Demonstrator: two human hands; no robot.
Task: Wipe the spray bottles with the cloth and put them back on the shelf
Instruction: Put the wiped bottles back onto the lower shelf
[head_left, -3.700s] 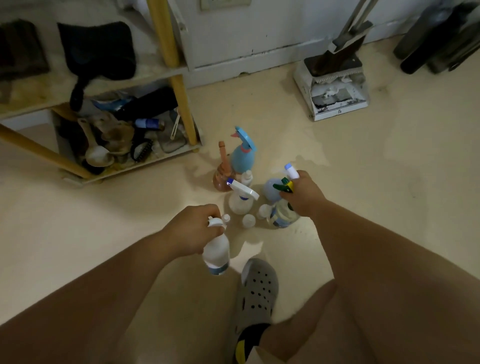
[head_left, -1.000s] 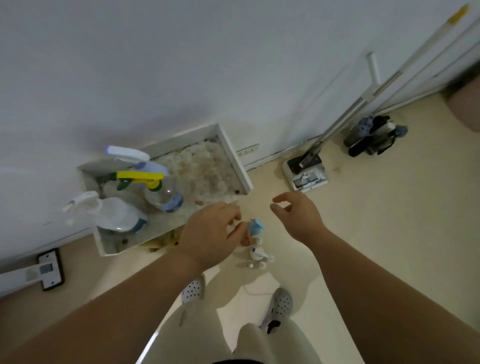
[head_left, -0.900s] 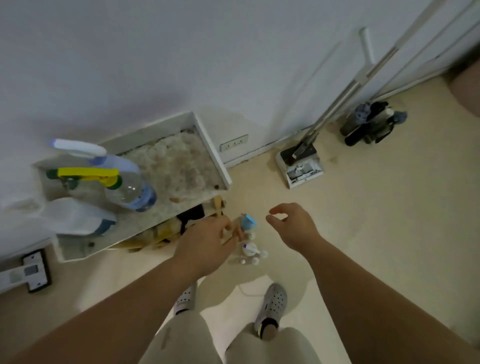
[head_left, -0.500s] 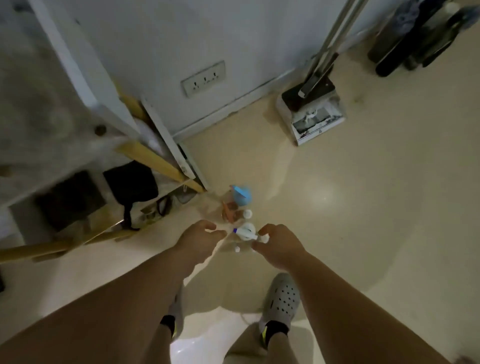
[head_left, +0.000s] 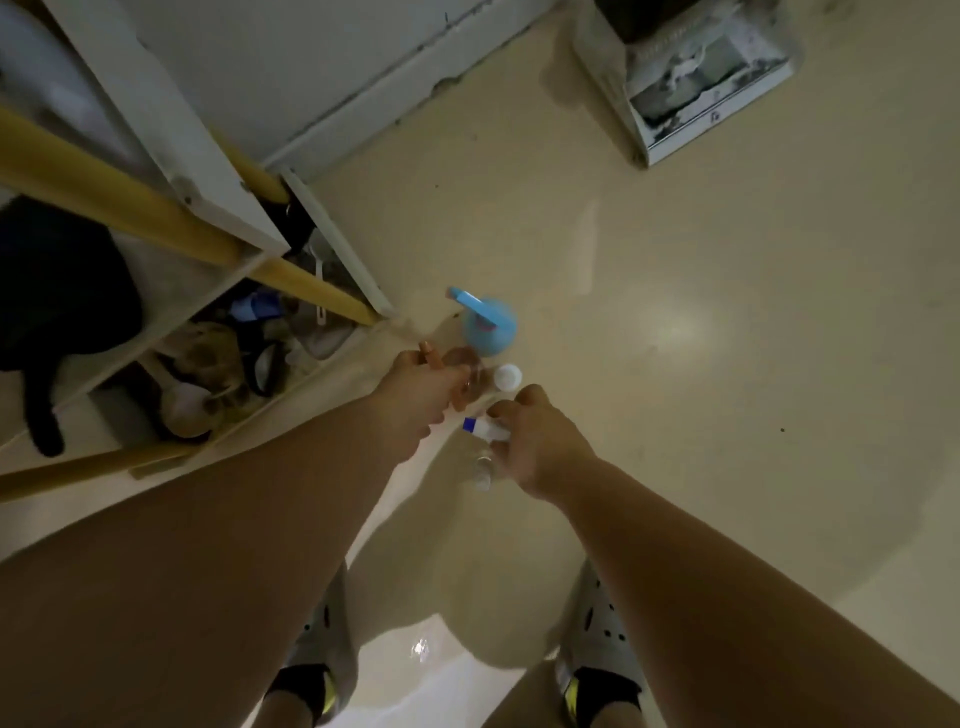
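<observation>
i'm stooped over the bottles on the floor (head_left: 701, 415) with a hand on each of two, so i judge this is the pick-up for carrying them back to the shelf (head_left: 171, 221). my left hand (head_left: 415, 400) is curled round the brown bottle (head_left: 427, 349), whose neck pokes out past my knuckles. my right hand (head_left: 540, 447) pinches the head of the white spray bottle (head_left: 485, 427), its blue-tipped nozzle pointing at the left hand. the two hands are close together but not touching.

just beyond my left fingertips stands the blue spray bottle (head_left: 491, 327), and between the hands, a little further out, a small white-capped bottle (head_left: 507, 375). a small clear bottle (head_left: 483, 470) sits under my right hand, on the near side. neither hand holds a cloth. the only one i see is a black cloth (head_left: 57, 291) draped on a shelf board well out to the left of my left hand, and i can't tell if these two bottles are wiped yet.

the next move needs a straight lift with both hands, so i don't knock over the bottles crowded round my fingers, then a swing left to the shelf.

the bottom compartment (head_left: 311, 397), just left of my left hand, is packed with a pale scoop (head_left: 182, 410), what look like brushes and a blue item, too dim to sort out. far ahead of my right hand a white tray (head_left: 670, 148) holds grimy bits.
</observation>
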